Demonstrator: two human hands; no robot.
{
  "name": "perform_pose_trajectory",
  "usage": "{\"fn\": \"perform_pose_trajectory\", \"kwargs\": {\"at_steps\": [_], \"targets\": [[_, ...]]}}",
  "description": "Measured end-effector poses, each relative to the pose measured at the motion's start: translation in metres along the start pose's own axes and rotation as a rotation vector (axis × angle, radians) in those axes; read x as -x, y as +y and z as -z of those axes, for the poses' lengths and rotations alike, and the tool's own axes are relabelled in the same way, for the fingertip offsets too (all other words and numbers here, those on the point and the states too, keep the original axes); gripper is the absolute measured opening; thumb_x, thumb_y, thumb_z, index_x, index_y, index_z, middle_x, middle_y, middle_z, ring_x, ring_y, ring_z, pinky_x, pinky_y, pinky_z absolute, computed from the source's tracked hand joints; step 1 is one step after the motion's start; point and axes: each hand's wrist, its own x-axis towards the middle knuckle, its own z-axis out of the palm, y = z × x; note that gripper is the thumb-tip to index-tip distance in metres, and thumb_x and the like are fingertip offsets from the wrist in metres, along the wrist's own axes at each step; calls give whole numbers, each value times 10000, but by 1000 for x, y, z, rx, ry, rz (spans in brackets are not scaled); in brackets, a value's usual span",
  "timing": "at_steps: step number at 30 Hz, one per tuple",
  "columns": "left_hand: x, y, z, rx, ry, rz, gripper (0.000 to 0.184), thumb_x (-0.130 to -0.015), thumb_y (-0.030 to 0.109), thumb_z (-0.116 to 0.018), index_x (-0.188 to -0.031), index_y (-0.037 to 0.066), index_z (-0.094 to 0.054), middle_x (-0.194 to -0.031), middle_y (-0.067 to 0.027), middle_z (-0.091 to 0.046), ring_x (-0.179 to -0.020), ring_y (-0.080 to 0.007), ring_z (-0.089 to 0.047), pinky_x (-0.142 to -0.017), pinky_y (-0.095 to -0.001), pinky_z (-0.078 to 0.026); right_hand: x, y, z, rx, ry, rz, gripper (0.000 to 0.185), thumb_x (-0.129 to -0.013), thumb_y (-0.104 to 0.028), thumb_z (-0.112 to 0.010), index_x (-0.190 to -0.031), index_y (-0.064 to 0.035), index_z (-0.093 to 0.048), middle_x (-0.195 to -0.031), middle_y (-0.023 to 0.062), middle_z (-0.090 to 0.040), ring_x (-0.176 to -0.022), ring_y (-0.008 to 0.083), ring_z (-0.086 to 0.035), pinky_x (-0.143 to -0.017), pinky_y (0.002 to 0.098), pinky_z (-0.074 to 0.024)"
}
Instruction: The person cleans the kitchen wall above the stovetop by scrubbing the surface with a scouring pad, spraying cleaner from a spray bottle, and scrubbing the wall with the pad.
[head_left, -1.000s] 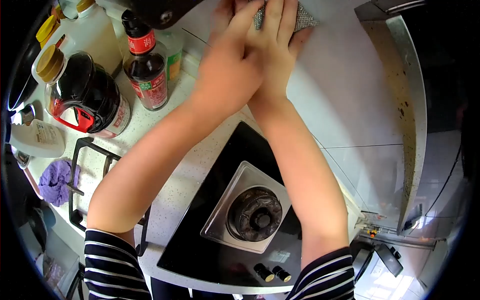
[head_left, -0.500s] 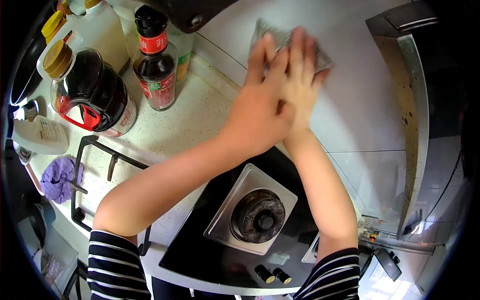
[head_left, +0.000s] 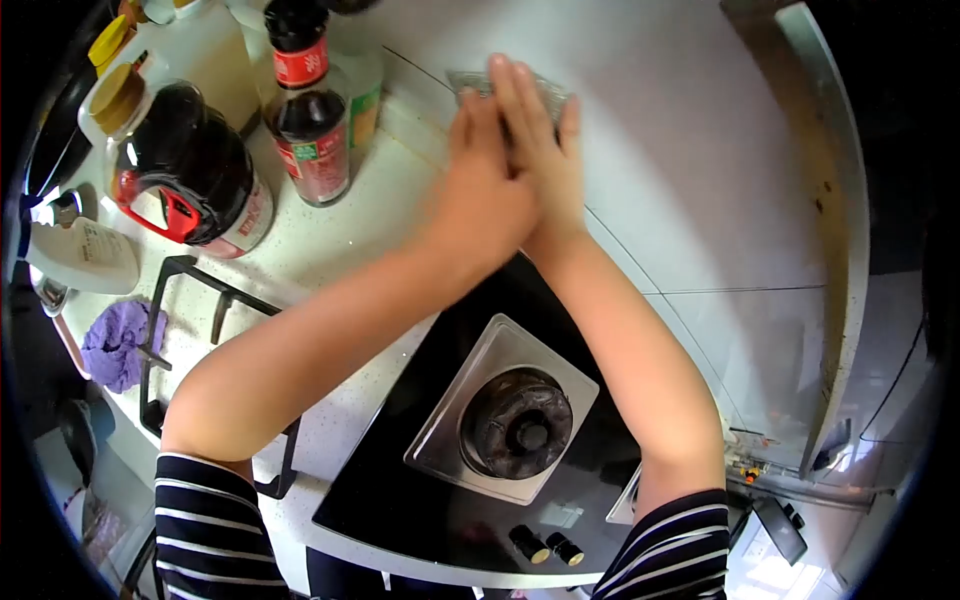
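A thin grey cloth or scouring pad [head_left: 550, 95] lies flat against the pale tiled wall [head_left: 680, 160] behind the stove. My right hand [head_left: 548, 165] presses on it with the fingers stretched out, covering much of it. My left hand [head_left: 485, 195] overlaps the right from the left side, its fingers extended toward the pad's lower left edge. Both hands are open and flat rather than closed round the pad. Below the forearms sits a black stove top [head_left: 390, 455] with a round dark burner [head_left: 517, 425] on a metal plate.
A sauce bottle [head_left: 308, 145] and a large jug of dark liquid [head_left: 190, 165] stand left on the speckled counter. A pan support [head_left: 220, 300] and a purple cloth [head_left: 118, 345] lie nearer. Two stove knobs [head_left: 545, 546] are at the front. The range hood's edge [head_left: 840, 220] borders the right.
Both hands have shifted left along the wall, slightly downward, and the pad has moved left with them. The hands still overlap. The view has tilted a little.
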Motion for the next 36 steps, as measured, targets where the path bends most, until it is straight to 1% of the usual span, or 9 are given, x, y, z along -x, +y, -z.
{"fn": "perform_pose_trajectory", "kwargs": {"at_steps": [5, 10, 14, 15, 17, 24, 25, 28, 36], "targets": [[-5, 31, -9, -162, 29, -284, 769, -774, 23, -447, -1501, 97, -208, -1537, -258, -82, -1393, -357, -247, -1061, -358, -327, -22, 19, 29, -82, 191, -138, 502, -903, -261, -506, -1392, -201, -408, -1537, 134, -231, -1403, 316, -257, -977, 674, -305], [-17, -2, -7, -205, 229, -314, 753, -759, 11, -438, -1481, 45, -229, -1521, -231, -202, -1403, -337, -238, -1125, -368, -242, -26, 2, 8, 85, 95, -61, 560, -890, -279, -510, -1426, -167, -397, -1574, 80, -170, -1450, 236, -175, -1093, 503, -289], [-16, -30, 5, 157, 201, -73, 672, -752, 25, -478, -1387, -67, -280, -1411, -286, -327, -1337, -398, -306, -1101, -419, -279, -16, -16, -21, 253, -50, 52, 558, -908, -286, -501, -1439, -166, -381, -1589, 25, -138, -1467, 207, -97, -1143, 414, -223], [-12, -33, 12, 225, 105, 107, 745, -753, 10, -463, -1458, 20, -220, -1368, -138, -407, -1254, -251, -401, -1022, -334, -348, -9, -20, -29, 278, -97, 85, 561, -909, -289, -502, -1443, -167, -376, -1590, 18, -135, -1468, 205, -85, -1146, 412, -216], [-1, -32, 12, 286, 48, 193, 751, -749, 26, -479, -1457, 26, -230, -1341, -129, -428, -1215, -242, -426, -985, -325, -370, 4, -22, -25, 293, -179, 122, 568, -902, -282, -512, -1442, -164, -383, -1594, 5, -120, -1471, 196, -75, -1152, 397, -208], [28, -10, -22, 17, -207, -25, 806, -763, 99, -578, -1481, 27, -218, -1507, -251, -221, -1439, -357, -162, -1110, -426, -280, 50, 29, 24, 27, -357, -37, 609, -875, -275, -552, -1452, -187, -377, -1585, 57, -139, -1457, 247, -157, -1114, 593, -217], [31, 5, -25, -151, -185, -237, 793, -753, 42, -539, -1471, 40, -202, -1511, -325, -67, -1415, -468, -147, -1129, -439, -276, 44, 34, 32, 44, -236, -107, 611, -877, -297, -548, -1454, -211, -369, -1577, 70, -158, -1449, 273, -171, -1088, 627, -224], [15, 42, -40, -43, -69, -512, 678, -735, 29, -530, -1385, 15, -337, -1454, -340, -189, -1335, -520, -246, -1094, -491, -307, 16, 52, 59, 43, 101, -304, 610, -882, -409, -523, -1456, -310, -342, -1534, 114, -245, -1416, 377, -209, -976, 735, -256], [20, 27, -47, -15, 58, -291, 689, -724, -15, -465, -1400, 1, -329, -1434, -254, -218, -1349, -445, -224, -1098, -444, -279, 23, 42, 27, 60, 127, -150, 532, -887, -348, -498, -1404, -234, -437, -1532, 70, -291, -1392, 260, -299, -985, 600, -340]]}}
